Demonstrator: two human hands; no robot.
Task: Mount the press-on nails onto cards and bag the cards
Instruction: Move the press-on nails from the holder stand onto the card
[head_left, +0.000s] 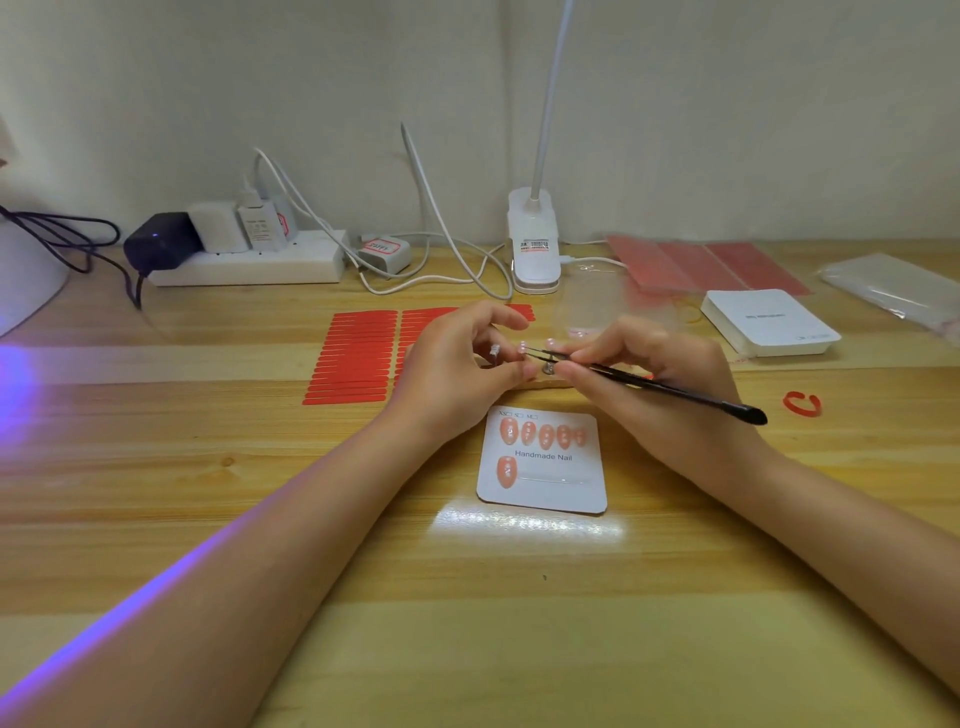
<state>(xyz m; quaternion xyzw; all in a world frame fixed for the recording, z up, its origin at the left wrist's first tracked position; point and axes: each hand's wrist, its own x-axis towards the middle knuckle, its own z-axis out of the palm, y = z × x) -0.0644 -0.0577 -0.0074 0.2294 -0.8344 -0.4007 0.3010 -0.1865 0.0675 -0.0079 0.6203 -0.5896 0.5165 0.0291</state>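
Your right hand (660, 379) pinches a pair of slim black tweezers (665, 387) between thumb and fingers, the handle end trailing out to your right and the tips pointing left toward your other hand. Your left hand (457, 364) has its fingers curled around a small pale press-on nail on a stand (496, 354) (the exact hold is hard to make out at this size). Between your two hands, further small pale nails on metal stands (548, 358) stand in a row on a light wooden strip; the tweezer tips reach in among them, and you cannot tell whether they hold anything.

Just in front of your hands, flat on the pale wooden tabletop (260, 493), lies the white rounded card printed "Handmade Nail" (543, 462). Five peach-coloured oval nails (545, 435) sit in its upper row, and a single peach nail (505, 472) sits at the left of the lower row.

Behind your left hand lie sheets of red adhesive strips (356, 358). To the right, a stack of blank white cards (769, 322) rests near a pile of clear plastic bags (893, 286). At the back stand a white clip-on desk lamp (535, 239) and a white power strip (249, 262) with chargers plugged in.
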